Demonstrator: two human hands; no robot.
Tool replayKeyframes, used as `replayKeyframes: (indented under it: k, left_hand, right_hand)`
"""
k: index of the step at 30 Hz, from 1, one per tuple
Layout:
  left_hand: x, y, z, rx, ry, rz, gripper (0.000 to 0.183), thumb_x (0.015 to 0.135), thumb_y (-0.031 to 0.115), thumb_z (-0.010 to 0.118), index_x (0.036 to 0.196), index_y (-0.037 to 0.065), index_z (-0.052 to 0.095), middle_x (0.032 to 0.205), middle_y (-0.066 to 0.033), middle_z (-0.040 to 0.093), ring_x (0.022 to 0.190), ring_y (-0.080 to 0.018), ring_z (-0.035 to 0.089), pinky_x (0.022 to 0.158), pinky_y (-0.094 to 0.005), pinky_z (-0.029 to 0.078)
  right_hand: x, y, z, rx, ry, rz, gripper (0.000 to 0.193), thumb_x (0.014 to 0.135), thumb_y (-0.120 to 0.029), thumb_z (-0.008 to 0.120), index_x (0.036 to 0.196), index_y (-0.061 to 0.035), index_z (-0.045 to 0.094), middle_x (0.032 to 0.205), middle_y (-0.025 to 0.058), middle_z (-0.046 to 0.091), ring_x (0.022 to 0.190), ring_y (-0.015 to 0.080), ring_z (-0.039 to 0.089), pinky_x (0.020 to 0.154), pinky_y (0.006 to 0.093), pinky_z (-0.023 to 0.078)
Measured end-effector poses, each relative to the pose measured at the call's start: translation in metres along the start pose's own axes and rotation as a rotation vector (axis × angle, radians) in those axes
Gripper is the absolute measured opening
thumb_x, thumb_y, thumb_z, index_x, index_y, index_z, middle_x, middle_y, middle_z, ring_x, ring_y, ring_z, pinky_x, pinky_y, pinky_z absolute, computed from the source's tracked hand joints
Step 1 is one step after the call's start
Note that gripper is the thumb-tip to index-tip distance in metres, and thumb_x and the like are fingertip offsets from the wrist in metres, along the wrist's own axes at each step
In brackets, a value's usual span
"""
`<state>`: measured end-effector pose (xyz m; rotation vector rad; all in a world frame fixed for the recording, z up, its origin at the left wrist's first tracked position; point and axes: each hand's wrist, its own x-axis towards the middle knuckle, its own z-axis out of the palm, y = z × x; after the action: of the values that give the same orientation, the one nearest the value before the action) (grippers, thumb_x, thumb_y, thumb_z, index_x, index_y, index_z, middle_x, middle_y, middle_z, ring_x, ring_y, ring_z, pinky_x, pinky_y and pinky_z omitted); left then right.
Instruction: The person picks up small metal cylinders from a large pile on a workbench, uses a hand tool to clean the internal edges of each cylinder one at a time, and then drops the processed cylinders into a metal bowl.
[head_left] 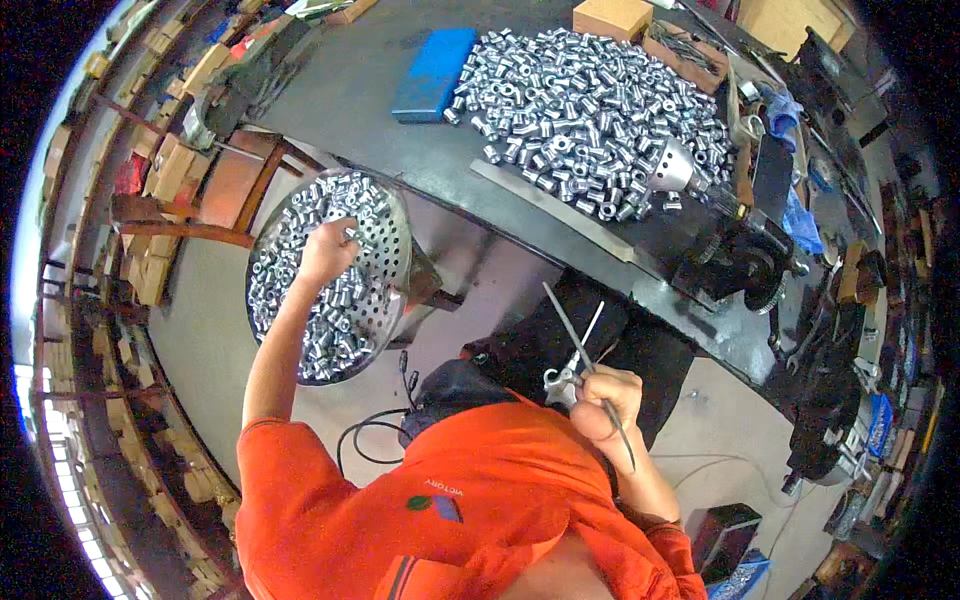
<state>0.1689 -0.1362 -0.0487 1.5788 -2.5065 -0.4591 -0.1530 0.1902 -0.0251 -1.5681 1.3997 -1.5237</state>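
Note:
My left hand is over a round perforated metal tray at the left, fingers closed on a small shiny metal fitting. Many similar cylindrical fittings lie around it, heaped on the tray. Close to my body, my right hand is closed around a long thin grey rod, whose lower end sticks out below the fist. By its fingers are a silvery metal piece and a second, paler thin rod, which crosses the first. How these are gripped is partly hidden.
A dark workbench bears a large heap of metal fittings, a blue box and a flat metal bar. A machine with a cone-shaped silver part stands at the right. A wooden chair is beside the tray.

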Motion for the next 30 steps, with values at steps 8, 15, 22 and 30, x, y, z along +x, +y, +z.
replayKeyframes:
  k: [8, 15, 22, 30]
  left_hand:
    - [-0.004, 0.034, 0.006, 0.056, 0.013, -0.043, 0.029, 0.072, 0.017, 0.066, 0.098, 0.003, 0.065, 0.071, -0.0122, 0.065, 0.069, -0.0249, 0.064, 0.067, -0.034, 0.05]
    - [-0.054, 0.15, -0.004, -1.386, -0.524, 0.079, 0.028, 0.083, 0.009, 0.061, 0.108, -0.004, 0.056, 0.078, -0.0122, 0.064, 0.068, -0.0201, 0.063, 0.068, -0.032, 0.051]
    - [-0.088, 0.2, 0.043, -1.762, -0.95, -0.112, 0.041, 0.088, 0.031, 0.057, 0.102, -0.008, 0.057, 0.068, -0.0146, 0.063, 0.058, -0.0273, 0.063, 0.074, -0.0389, 0.051]
    - [-0.08, 0.217, 0.028, -1.127, -0.82, 0.179, 0.023, 0.088, 0.015, 0.06, 0.092, -0.007, 0.062, 0.074, -0.008, 0.064, 0.065, -0.0138, 0.062, 0.062, -0.0253, 0.052]
  right_hand:
    - [-0.005, -0.003, 0.0, 0.008, -0.005, 0.092, 0.045, 0.077, -0.035, 0.063, 0.055, -0.007, 0.035, 0.053, 0.0058, 0.036, 0.045, 0.0211, 0.039, 0.043, 0.0323, 0.028]
    - [0.007, -0.006, 0.0, -0.017, -0.122, 0.072, 0.037, 0.068, -0.024, 0.065, 0.058, -0.0063, 0.034, 0.053, 0.0083, 0.033, 0.044, 0.0271, 0.038, 0.042, 0.0362, 0.028]
    - [0.015, -0.01, -0.003, -0.068, -0.094, 0.089, 0.023, 0.061, -0.011, 0.063, 0.06, -0.0059, 0.04, 0.054, 0.0117, 0.041, 0.048, 0.032, 0.047, 0.043, 0.0403, 0.034]
    - [0.018, -0.006, 0.001, -0.236, -0.12, 0.195, 0.018, 0.061, -0.012, 0.064, 0.06, -0.0057, 0.047, 0.059, 0.014, 0.051, 0.055, 0.0347, 0.054, 0.048, 0.0452, 0.041]
